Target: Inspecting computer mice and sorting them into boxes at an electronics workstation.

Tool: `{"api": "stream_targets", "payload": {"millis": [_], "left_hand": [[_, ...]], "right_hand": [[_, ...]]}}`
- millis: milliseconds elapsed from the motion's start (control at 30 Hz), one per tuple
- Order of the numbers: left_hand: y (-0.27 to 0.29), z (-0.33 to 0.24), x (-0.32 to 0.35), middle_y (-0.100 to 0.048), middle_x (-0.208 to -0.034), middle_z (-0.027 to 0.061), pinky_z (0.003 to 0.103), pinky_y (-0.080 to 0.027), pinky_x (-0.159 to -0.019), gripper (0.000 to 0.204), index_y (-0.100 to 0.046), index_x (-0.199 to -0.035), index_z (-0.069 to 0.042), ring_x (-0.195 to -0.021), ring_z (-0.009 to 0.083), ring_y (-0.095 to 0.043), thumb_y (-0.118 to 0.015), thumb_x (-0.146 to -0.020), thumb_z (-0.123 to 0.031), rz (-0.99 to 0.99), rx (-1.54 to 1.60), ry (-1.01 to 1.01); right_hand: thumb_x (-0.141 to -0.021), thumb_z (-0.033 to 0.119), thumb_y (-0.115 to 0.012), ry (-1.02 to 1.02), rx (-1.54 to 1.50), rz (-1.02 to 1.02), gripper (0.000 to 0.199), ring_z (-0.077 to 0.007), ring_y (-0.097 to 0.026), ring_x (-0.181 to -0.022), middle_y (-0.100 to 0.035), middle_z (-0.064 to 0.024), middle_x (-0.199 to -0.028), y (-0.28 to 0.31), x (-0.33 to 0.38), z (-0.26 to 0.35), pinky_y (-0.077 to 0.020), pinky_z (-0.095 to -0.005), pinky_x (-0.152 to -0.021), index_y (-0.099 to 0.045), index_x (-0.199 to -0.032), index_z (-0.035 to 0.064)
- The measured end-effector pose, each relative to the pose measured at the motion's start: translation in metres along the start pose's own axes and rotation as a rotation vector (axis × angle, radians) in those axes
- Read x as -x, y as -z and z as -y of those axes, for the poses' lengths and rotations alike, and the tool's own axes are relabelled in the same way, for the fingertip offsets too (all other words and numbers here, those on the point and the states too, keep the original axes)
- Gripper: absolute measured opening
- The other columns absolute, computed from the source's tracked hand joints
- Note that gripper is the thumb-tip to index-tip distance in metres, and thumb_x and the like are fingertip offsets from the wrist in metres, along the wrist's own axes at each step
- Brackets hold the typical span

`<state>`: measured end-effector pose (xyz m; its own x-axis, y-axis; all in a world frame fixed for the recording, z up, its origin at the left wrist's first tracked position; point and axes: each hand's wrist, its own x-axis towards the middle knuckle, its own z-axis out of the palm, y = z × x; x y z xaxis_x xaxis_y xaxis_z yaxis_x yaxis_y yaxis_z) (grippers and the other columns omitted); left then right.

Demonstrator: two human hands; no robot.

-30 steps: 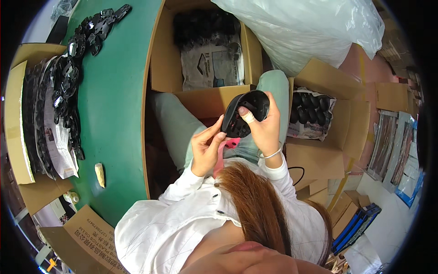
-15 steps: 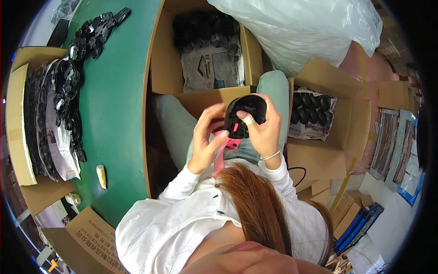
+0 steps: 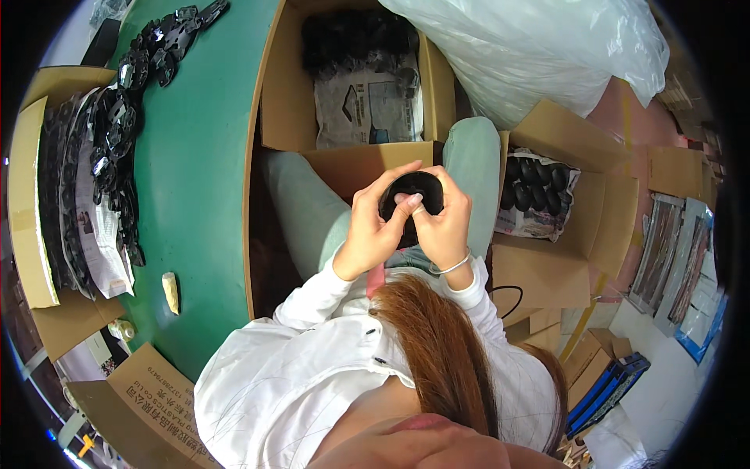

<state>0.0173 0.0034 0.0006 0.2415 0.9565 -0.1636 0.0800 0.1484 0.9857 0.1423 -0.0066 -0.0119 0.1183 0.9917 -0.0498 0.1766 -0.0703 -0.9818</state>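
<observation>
The round black plastic part [image 3: 412, 199] now sits squarely between both hands above the lap, turned face-up since a moment ago. The left hand [image 3: 373, 230] cups its side; the right hand [image 3: 440, 227] presses a thumb at its centre (fitting seems underway). An open cardboard box of black parts [image 3: 539, 191] stands just beside.

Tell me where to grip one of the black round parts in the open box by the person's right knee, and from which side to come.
Come from above: the cardboard box is open on top and its walls block the sides. The black round parts lie packed close in rows on paper, so pinch one by its outer rim, best one at the edge of the pile. How much gap lies between them is hard to tell.
</observation>
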Motion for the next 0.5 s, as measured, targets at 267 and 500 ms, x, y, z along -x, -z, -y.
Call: {"api": "stream_targets", "payload": {"millis": [267, 500], "left_hand": [[-0.0038, 0.0103, -0.0009, -0.067, -0.098, 0.0107, 0.026, -0.047, -0.075, 0.040, -0.057, -0.124, 0.002, -0.079, 0.0155, -0.059, -0.059, -0.084, -0.001, -0.082, 0.048, -0.035], [0.0024, 0.0063, -0.0065, -0.068, -0.099, 0.0094, 0.024, -0.046, -0.075, 0.040, -0.058, -0.124, 0.001, -0.080, 0.0127, -0.058, -0.058, -0.084, 0.001, -0.060, 0.314, 0.016]], "right_hand": [[-0.073, -0.003, -0.066, 0.023, -0.037, -0.009, 0.024, -0.0126, -0.059, -0.066, -0.068, -0.0059, -0.078, -0.0053, -0.0025, -0.0073, -0.0468, -0.0243, -0.062, -0.063, -0.097, -0.0003], [-0.070, -0.007, -0.063, 0.097, -0.042, 0.051, 0.028, -0.0154, -0.061, -0.061, -0.070, -0.0084, -0.075, -0.0005, -0.0098, -0.0014, -0.0468, -0.0254, -0.057, -0.065, -0.097, -0.0014]]}}
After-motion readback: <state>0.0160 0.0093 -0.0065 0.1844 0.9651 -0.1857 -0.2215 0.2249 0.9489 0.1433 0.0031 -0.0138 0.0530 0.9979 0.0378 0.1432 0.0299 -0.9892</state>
